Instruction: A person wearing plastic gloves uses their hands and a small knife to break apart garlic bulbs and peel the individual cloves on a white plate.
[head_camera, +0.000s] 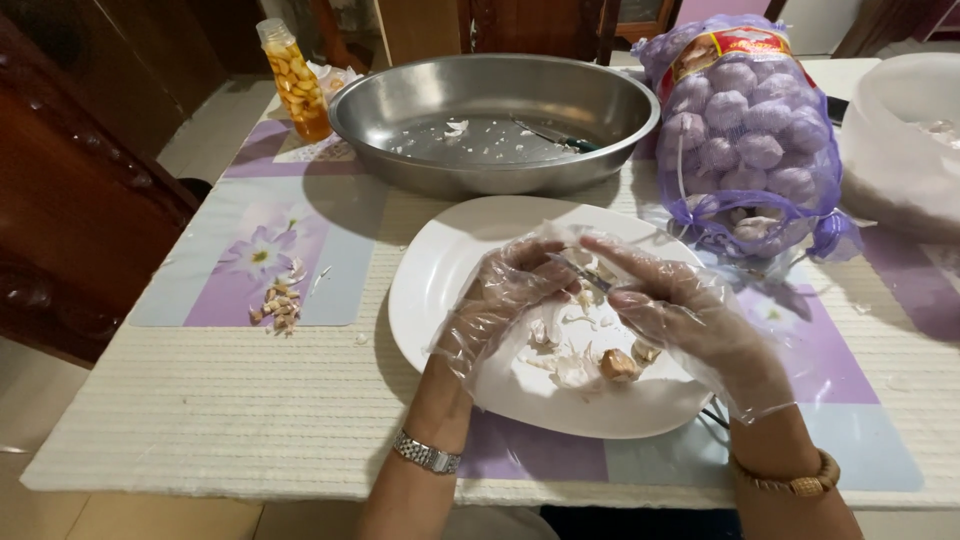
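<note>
— What did the hands have between them?

— A small knife (580, 272), thin and dark, held over the middle of the white plate (440, 270). Its long axis ran from the upper left down to the right, the tip toward the left hand (497, 300) and the handle end buried in the right hand (680, 315).

— Was the right hand closed on it?

— Yes, its fingers were curled around the knife, with the forefinger stretched out along the top. The blade stuck out past the fingertips, toward the far left.

— And the left hand?

— Fingers bent together at the blade's tip, pinching something small, likely a garlic clove; it was too hidden to tell. Both hands wore clear plastic gloves, palms turned inward, wrists coming up from the table's near edge. A metal watch (426, 454) sat on the left wrist, a gold bracelet (795, 482) on the right.

— What lay around?

— Garlic skins and a peeled clove (617, 364) lay on the plate under the hands. Beyond it, at the far edge, stood a steel basin (490, 120), with a purple net bag of garlic bulbs (745, 130) to its right and a jar (293, 80) at the far left corner.
</note>
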